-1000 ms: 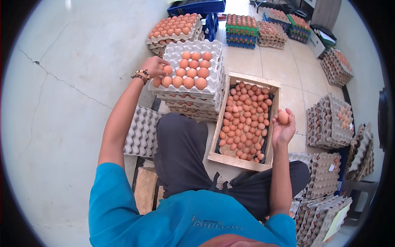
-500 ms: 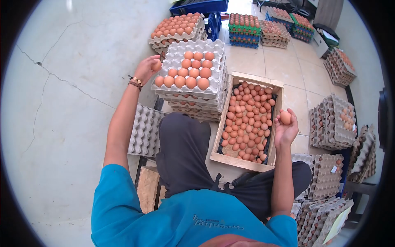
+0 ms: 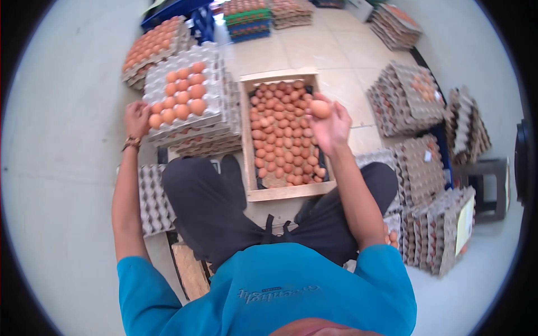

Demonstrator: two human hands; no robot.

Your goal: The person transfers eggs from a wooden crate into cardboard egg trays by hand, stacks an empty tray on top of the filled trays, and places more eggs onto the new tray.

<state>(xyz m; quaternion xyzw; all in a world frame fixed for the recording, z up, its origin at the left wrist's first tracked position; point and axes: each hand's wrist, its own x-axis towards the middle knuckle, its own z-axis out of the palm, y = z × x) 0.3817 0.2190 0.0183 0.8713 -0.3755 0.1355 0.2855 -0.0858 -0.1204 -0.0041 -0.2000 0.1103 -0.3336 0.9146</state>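
In my right hand (image 3: pixel 333 130) a brown egg (image 3: pixel 321 109) is held up over the right side of a wooden crate (image 3: pixel 291 194). Many loose brown eggs (image 3: pixel 278 134) fill the dark-lined crate. My left hand (image 3: pixel 137 119) is at the left edge of a grey egg tray (image 3: pixel 208 61), beside the end of its egg rows. Its fingers are curled, and what they hold, if anything, is hidden. This tray tops a stack and carries several rows of brown eggs (image 3: pixel 182 97), with bare cups behind and at the right.
Another stack of filled trays (image 3: pixel 154 47) stands behind on the left, near a blue crate (image 3: pixel 174 12). An empty grey tray stack (image 3: pixel 154 199) sits by my left knee. More tray stacks (image 3: pixel 406 98) and a dark stool (image 3: pixel 487 187) are on the right.
The view has swung right, so things appear further left. My right hand has brought its egg in over the crate's edge. The egg earlier visible in my left hand no longer shows clearly.
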